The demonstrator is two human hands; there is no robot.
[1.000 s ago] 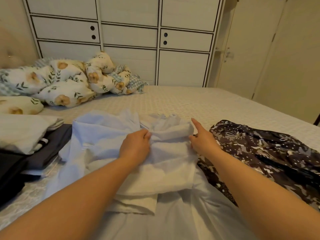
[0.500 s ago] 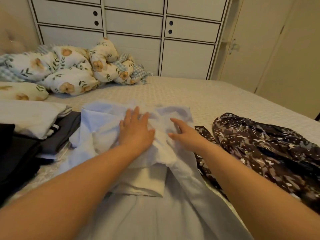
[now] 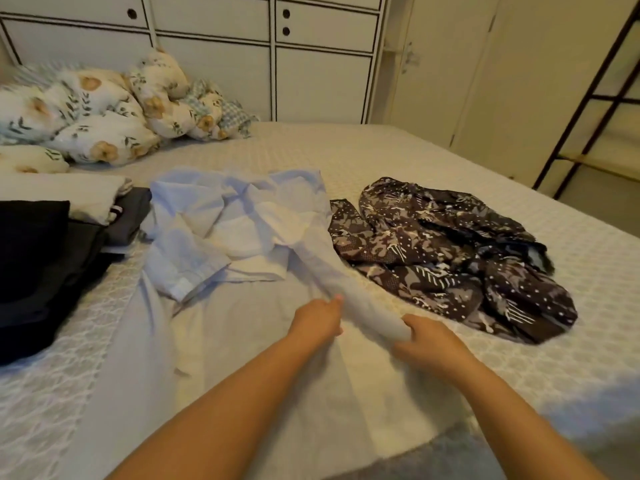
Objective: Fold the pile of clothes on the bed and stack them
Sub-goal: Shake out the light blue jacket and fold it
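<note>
Pale blue shirt (image 3: 242, 230) lies spread near the middle of the bed (image 3: 398, 157), collar end bunched toward the far side, its body running down to the near edge. One long sleeve or folded strip of it runs diagonally from the bunched part toward the near right. Left hand (image 3: 317, 320) has its fingers curled onto this strip at its left side, grasping the fabric; one fingertip shows at the top. Right hand (image 3: 429, 344) grips the same strip at its near end, fingers wrapped round the cloth, the picture being blurred there. Both forearms enter from the near edge. Just to the right of the shirt, touching its edge, a dark patterned garment (image 3: 450, 258) lies crumpled and unfolded toward the right side of the bed. At the left edge sits a stack of folded clothes (image 3: 45, 258): a black piece nearest, a dark grey one behind it, and a cream folded piece (image 3: 69, 199) on top toward the far side. The stack lies just beside the shirt's left shoulder. At the far left corner of the bed a floral quilt (image 3: 97, 116) is heaped. Behind the bed stands a white wardrobe with dark trim (image 3: 311, 64); to the right, a pale door (image 3: 433, 81) and a dark metal frame (image 3: 588, 109).
</note>
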